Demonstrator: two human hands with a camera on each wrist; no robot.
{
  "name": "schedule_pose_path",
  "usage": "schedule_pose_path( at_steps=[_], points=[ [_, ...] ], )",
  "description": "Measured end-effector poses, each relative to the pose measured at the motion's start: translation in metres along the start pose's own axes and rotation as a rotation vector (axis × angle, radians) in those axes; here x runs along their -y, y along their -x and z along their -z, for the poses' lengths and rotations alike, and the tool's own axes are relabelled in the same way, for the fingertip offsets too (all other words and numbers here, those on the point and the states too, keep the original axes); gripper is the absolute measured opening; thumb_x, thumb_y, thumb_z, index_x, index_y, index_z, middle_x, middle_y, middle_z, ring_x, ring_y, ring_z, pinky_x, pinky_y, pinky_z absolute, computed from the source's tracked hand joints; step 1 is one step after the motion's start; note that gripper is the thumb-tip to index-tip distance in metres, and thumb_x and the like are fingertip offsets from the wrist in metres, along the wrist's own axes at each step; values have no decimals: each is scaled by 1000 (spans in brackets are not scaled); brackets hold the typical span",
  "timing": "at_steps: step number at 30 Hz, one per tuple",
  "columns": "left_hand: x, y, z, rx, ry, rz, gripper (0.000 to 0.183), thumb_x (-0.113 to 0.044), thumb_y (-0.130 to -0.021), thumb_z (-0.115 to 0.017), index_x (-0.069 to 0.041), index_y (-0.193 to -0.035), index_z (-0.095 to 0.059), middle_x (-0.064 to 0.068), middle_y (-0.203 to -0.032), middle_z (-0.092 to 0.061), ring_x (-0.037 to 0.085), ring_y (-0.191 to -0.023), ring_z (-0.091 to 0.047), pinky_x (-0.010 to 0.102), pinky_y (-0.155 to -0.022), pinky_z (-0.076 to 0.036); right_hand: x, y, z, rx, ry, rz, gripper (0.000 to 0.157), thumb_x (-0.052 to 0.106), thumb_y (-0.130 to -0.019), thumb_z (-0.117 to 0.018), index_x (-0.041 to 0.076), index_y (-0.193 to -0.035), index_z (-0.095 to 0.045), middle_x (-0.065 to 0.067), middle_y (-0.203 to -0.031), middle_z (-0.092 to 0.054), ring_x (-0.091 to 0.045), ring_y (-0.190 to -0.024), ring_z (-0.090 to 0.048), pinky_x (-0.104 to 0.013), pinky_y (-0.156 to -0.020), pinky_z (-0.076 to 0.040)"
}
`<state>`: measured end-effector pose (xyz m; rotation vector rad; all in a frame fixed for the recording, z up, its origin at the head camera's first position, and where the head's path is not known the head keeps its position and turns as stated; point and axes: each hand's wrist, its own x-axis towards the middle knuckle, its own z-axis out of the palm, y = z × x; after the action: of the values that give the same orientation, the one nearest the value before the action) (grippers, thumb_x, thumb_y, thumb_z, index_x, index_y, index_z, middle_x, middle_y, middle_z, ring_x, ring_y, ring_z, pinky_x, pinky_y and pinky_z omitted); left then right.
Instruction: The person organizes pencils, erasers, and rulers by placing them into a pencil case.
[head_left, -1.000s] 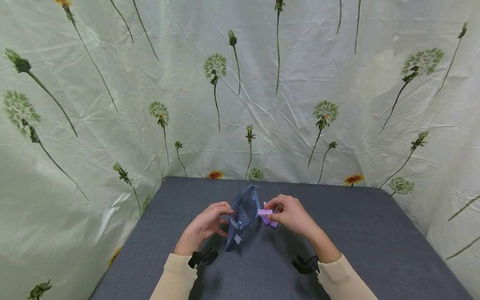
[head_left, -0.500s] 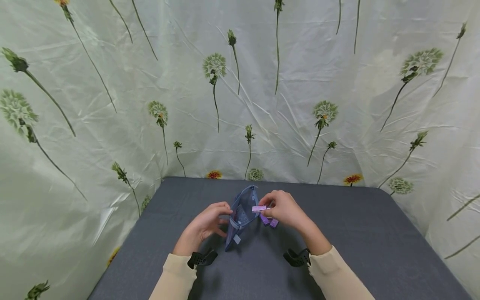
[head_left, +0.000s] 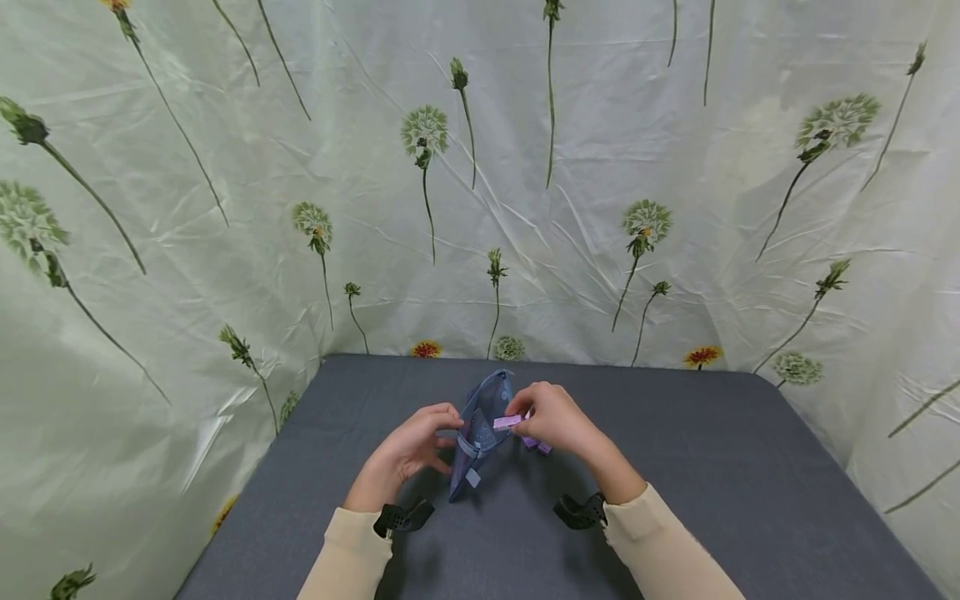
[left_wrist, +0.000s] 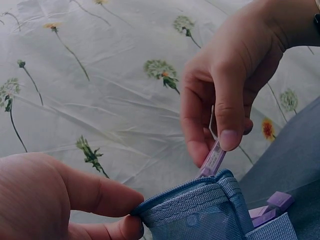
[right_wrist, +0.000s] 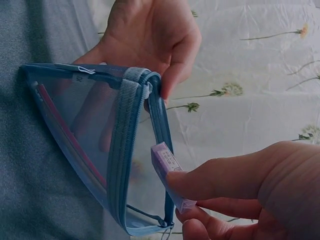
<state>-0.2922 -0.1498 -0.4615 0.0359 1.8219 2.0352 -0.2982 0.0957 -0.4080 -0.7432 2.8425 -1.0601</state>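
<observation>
A blue see-through mesh zip pouch [right_wrist: 117, 145] stands on its edge with its mouth spread wide. At the pouch's rim my left hand [head_left: 412, 443] pinches the edge between thumb and finger. Between thumb and fingers of my right hand [head_left: 557, 418] is a small purple rectangular case [right_wrist: 167, 170] with a white label, held at the mouth of the pouch. A long thin pinkish-red stick [right_wrist: 65, 125] shows through the mesh. Beside the pouch lie a few more purple cases [left_wrist: 280, 201], partly hidden by the right hand in the head view.
The dark grey table [head_left: 697, 467] runs back to a pale curtain [head_left: 600, 125] printed with dandelions. A small fabric tag [head_left: 473, 478] sticks out from the pouch's near side. Each wrist wears a black strap mount [head_left: 581, 511].
My right hand has carried the purple case leftward, from above the other cases to the pouch's mouth. The left hand and the pouch have stayed almost in place.
</observation>
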Motion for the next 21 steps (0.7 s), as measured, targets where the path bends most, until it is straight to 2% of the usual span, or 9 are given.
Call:
schedule_pose_path(
  at_steps=[4, 10, 21],
  points=[
    [0, 1, 0, 3, 8, 0, 18, -17, -99, -56, -15, -81, -53, 26, -134, -44, 45, -110, -54, 76, -73, -43, 3, -2, -3, 10, 5, -4, 14, 3, -78, -81, 10, -89, -77, 3, -79, -64, -11, -61, -57, -32, -59, -48],
    [-1, -1, 1, 1, 10, 2, 18, -19, -98, -58, -15, -81, -53, 27, -135, -43, 48, -114, -51, 77, -73, -43, 9, -7, -4, 8, 38, 1, 15, 4, -77, -82, 11, -89, -77, 3, -80, -65, -11, -66, -56, -33, -63, -48],
    [0, 2, 0, 6, -5, -2, 19, -19, -99, -56, -16, -81, -51, 26, -136, -43, 48, -113, -52, 77, -74, -42, 10, -11, -14, 56, 70, 6, 14, 5, -79, -82, 11, -91, -77, 3, -81, -68, -10, -68, -58, -32, -63, -49]
  ],
)
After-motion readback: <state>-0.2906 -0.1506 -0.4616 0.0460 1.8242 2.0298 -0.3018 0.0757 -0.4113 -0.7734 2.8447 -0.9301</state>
